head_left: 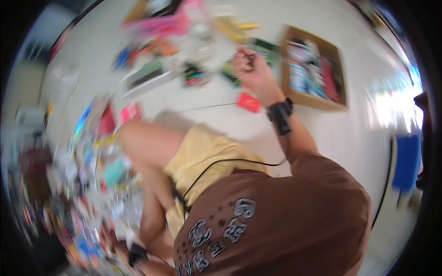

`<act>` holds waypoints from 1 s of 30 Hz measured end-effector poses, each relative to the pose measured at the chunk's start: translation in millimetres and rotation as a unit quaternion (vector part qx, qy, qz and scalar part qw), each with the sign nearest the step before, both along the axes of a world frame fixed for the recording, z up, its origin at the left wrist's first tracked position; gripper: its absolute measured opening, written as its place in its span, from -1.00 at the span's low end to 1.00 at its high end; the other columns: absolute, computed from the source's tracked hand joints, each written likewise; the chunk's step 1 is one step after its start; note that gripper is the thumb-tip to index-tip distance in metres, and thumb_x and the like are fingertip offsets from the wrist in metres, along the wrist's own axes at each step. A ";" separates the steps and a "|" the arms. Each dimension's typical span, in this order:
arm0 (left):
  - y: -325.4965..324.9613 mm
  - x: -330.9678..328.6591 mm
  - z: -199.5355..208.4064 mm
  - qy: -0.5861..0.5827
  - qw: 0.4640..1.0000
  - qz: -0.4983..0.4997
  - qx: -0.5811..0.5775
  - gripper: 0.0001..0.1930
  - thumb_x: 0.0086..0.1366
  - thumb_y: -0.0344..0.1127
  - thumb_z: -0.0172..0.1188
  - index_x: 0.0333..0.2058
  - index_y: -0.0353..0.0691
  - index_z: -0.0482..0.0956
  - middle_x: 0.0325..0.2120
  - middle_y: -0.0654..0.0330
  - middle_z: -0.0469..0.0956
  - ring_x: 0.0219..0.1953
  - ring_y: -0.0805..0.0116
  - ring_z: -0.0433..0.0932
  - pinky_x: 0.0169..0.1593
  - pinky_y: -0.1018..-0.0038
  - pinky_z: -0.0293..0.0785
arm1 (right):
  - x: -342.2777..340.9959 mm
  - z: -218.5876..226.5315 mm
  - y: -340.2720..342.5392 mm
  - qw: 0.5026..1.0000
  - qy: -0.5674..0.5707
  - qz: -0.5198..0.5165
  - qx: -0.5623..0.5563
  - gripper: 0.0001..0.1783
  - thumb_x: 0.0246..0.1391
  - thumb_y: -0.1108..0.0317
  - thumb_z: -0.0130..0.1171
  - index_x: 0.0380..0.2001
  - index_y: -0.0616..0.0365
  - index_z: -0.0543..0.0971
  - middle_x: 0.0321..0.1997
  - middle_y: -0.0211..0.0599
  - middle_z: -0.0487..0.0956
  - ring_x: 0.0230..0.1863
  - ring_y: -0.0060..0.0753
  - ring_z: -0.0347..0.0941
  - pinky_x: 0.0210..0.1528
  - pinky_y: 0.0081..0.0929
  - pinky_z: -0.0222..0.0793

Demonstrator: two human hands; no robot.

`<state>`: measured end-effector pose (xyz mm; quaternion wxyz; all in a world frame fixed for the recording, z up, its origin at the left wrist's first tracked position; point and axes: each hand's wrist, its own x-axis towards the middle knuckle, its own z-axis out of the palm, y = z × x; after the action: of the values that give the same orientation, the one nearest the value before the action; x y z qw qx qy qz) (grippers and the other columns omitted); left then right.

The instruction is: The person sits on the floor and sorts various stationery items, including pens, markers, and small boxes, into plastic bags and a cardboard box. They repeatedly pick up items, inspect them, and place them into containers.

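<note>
My right hand is stretched out over the floor with its fingers curled around a small dark object, too blurred to name. Beneath and beside that hand are a dark green item and a small red packet. At the lower left, my left hand reaches down at the edge of a spread of mixed small goods. Motion smears its fingers, so whether it holds anything is unclear. Each wrist wears a black band, and a black cable crosses my lap.
Right of my right hand stands an open cardboard box packed with mixed items. A white tray with a dark item, a small dark heap, yellow pieces and a pink container lie farther off. A blue panel stands far right.
</note>
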<state>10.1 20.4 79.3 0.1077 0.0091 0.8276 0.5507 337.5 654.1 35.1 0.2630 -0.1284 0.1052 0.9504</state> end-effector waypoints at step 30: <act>-222.6 -102.5 23.0 0.044 0.946 0.158 -0.279 -0.69 0.20 -0.19 0.18 -0.12 -0.19 0.51 -0.32 0.27 0.57 -0.35 0.48 0.53 -0.32 0.57 0.46 | -497.7 -37.5 -393.7 0.763 -0.056 0.578 0.283 -0.70 0.14 0.15 0.09 -0.25 0.18 0.51 -0.56 -0.57 0.36 -0.63 -0.73 0.15 -0.73 -0.81 -0.05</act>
<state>-92.4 -202.2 102.3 -0.0189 -0.1277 0.9429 0.3070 -160.1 260.4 -2.5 -0.3062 -0.1374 -0.2777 0.9002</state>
